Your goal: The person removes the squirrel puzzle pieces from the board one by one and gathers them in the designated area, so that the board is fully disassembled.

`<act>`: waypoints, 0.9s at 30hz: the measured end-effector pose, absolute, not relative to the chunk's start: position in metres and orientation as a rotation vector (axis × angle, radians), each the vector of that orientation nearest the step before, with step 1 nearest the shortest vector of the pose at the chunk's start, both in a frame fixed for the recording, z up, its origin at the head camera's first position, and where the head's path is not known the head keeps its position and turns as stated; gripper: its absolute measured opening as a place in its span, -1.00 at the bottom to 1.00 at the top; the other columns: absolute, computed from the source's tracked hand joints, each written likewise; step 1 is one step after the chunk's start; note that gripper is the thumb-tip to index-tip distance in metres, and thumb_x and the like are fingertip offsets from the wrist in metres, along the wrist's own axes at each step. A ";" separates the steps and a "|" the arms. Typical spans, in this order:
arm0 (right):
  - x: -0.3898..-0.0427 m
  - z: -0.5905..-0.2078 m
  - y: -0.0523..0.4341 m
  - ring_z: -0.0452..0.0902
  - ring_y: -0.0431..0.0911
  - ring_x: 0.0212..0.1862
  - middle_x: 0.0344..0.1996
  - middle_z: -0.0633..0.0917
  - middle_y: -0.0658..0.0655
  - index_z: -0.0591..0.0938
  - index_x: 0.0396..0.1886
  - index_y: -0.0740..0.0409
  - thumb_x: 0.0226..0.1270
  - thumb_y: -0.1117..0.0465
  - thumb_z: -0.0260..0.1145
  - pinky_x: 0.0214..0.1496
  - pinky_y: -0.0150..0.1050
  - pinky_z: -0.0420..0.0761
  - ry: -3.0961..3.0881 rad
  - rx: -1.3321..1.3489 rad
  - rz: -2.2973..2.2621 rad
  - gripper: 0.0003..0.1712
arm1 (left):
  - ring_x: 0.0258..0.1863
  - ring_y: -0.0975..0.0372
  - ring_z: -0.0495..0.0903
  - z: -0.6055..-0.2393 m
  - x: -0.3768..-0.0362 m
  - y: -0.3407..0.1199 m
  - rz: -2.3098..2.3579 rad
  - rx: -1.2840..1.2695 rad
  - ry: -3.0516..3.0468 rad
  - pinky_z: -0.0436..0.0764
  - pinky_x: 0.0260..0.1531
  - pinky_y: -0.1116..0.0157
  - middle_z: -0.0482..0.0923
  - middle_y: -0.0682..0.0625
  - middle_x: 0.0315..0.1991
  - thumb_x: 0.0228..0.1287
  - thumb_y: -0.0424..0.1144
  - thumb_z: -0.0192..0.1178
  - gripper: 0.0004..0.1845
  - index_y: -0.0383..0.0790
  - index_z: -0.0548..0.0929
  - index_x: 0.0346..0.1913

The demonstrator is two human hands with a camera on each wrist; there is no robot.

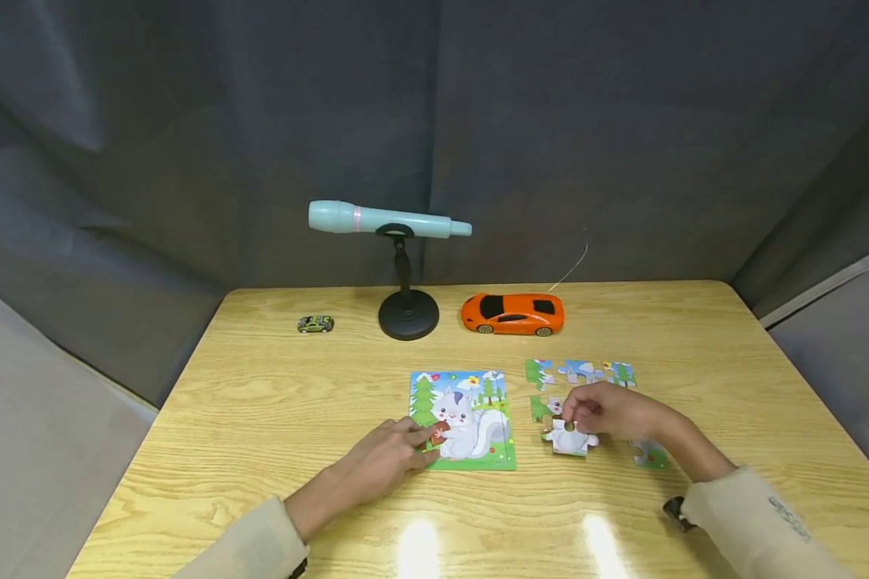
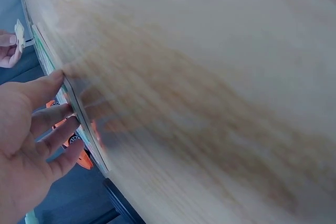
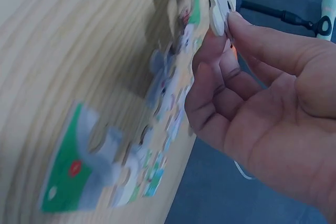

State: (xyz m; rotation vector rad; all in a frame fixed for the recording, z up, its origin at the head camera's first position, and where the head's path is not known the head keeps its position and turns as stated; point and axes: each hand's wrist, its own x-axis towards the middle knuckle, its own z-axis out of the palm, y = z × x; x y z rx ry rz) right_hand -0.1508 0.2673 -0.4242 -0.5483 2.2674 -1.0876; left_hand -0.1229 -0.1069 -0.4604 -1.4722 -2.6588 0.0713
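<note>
A square picture board showing a grey-white squirrel lies flat on the table. My left hand rests at its lower left, fingertips over the squirrel's red-brown acorn area; in the left wrist view, the thumb and loosely spread fingers touch the board's edge. To the right, my right hand pinches a white jigsaw piece between thumb and fingers, held above the table. The same piece shows pale and edge-on in the right wrist view. Several loose jigsaw pieces lie around and partly beneath that hand, including a green-and-grey corner piece.
Toward the back of the wooden table stand an orange toy car, a light-blue microphone on a black stand, and a small green toy car. A dark grey curtain hangs behind the table.
</note>
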 end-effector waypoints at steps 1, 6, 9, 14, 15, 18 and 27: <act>-0.150 -0.425 0.270 0.24 -0.24 -0.49 -0.49 0.41 0.04 0.53 -0.19 0.33 0.35 0.39 0.13 -0.48 -0.42 0.30 2.269 -0.537 -1.084 -0.90 | -0.02 0.21 0.56 -0.460 -0.123 -0.107 0.065 -1.472 -2.659 0.61 -0.07 0.27 0.55 -0.03 0.18 0.31 -0.16 0.13 -0.70 0.10 0.66 0.07; -0.147 -0.427 0.280 0.26 -0.26 -0.49 -0.49 0.43 0.05 0.54 -0.21 0.32 0.34 0.40 0.14 -0.47 -0.42 0.34 2.289 -0.531 -1.050 -0.91 | -0.03 0.21 0.56 -0.460 -0.123 -0.107 0.034 -1.469 -2.665 0.61 -0.08 0.26 0.55 -0.02 0.18 0.34 -0.14 0.10 -0.71 0.09 0.66 0.07; -0.145 -0.429 0.285 0.28 -0.26 -0.50 -0.50 0.43 0.05 0.54 -0.22 0.31 0.32 0.41 0.15 -0.48 -0.43 0.35 2.303 -0.521 -1.030 -0.91 | -0.03 0.21 0.56 -0.461 -0.123 -0.108 0.024 -1.468 -2.669 0.60 -0.09 0.26 0.55 -0.03 0.18 0.34 -0.13 0.10 -0.71 0.08 0.67 0.07; -0.141 -0.431 0.290 0.31 -0.26 -0.53 -0.51 0.44 0.04 0.56 -0.27 0.28 0.29 0.41 0.17 -0.53 -0.43 0.40 2.326 -0.445 -1.006 -0.93 | 0.00 0.21 0.57 -0.461 -0.124 -0.108 0.030 -1.469 -2.663 0.60 -0.07 0.27 0.55 -0.02 0.18 0.33 -0.12 0.12 -0.70 0.08 0.66 0.07; -0.141 -0.432 0.291 0.30 -0.26 -0.54 -0.52 0.44 0.04 0.56 -0.28 0.28 0.28 0.42 0.17 -0.54 -0.43 0.40 2.324 -0.437 -1.009 -0.94 | 0.00 0.21 0.56 -0.461 -0.124 -0.108 0.031 -1.469 -2.664 0.60 -0.07 0.27 0.55 -0.02 0.18 0.33 -0.12 0.12 -0.70 0.08 0.66 0.07; -0.140 -0.434 0.294 0.29 -0.27 -0.56 -0.55 0.45 0.03 0.58 -0.32 0.30 0.25 0.43 0.20 -0.55 -0.42 0.38 2.320 -0.438 -1.018 -0.95 | -0.01 0.21 0.57 -0.461 -0.124 -0.108 0.030 -1.469 -2.671 0.60 -0.07 0.27 0.54 -0.02 0.19 0.32 -0.12 0.13 -0.71 0.08 0.66 0.07; -0.135 -0.439 0.292 0.37 -0.18 -0.50 -0.55 0.53 0.07 0.57 -0.38 0.26 0.11 0.44 0.32 -0.50 -0.37 0.43 2.441 -0.338 -0.980 -0.90 | -0.06 0.22 0.57 -0.462 -0.124 -0.107 0.036 -1.479 -2.645 0.61 -0.10 0.28 0.54 -0.02 0.18 0.29 -0.11 0.16 -0.72 0.12 0.68 0.05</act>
